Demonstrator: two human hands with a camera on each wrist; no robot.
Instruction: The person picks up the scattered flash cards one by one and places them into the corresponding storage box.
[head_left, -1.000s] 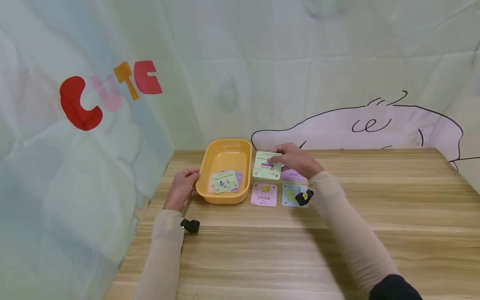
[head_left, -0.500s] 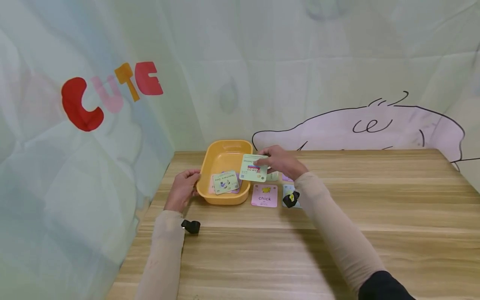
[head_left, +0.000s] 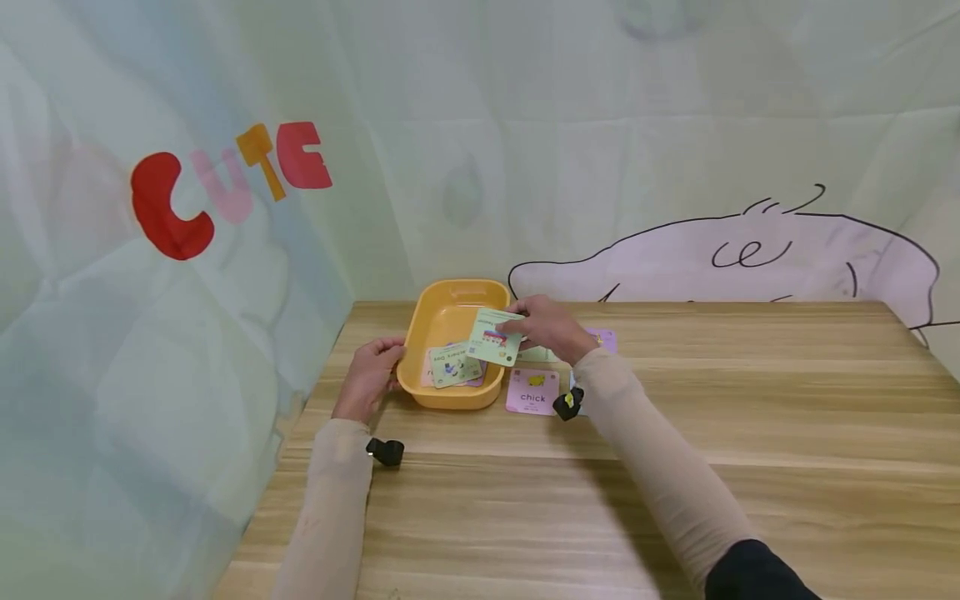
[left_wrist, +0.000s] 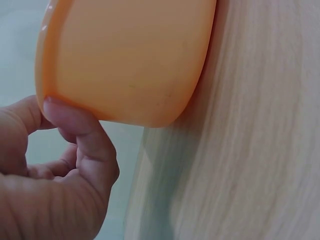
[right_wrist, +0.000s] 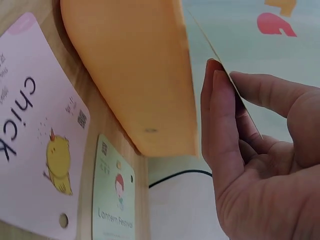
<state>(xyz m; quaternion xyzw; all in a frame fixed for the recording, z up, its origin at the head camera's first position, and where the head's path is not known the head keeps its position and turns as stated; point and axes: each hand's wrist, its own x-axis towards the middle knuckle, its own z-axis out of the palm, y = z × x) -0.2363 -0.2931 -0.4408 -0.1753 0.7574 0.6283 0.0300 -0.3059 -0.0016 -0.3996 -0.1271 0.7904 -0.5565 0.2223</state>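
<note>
The right hand (head_left: pixel 555 327) has moved left across the wood-grain table (head_left: pixel 465 508), carrying a square pale-green printed card with a red picture (head_left: pixel 486 343). A second ago that card was over the table, to the right of the deep yellow plastic tray (head_left: pixel 456 312); now it hangs across the tray's right rim, mostly over the inside. The carry looks nearly done, with the release still to come. The shift also uncovers part of a green "Lantern Festival" card (head_left: pixel 538 355) on the table by the tray's right side.

The left hand (head_left: pixel 367 379) grips the tray's left rim, as before, near the table's back left corner, apparently to steady it.

Only the head view shows the tray's contents: a green "Teachers' Day" card (head_left: pixel 456 368) on top of others, toward the near end. The right wrist view shows the held card edge-on, pinched between thumb and fingers, and makes the "Lantern Festival" lettering readable; the pink "chick" card (right_wrist: pixel 42 140) has a punched hole there. The left wrist view shows a fingertip pressed to the tray's outer wall.
</note>
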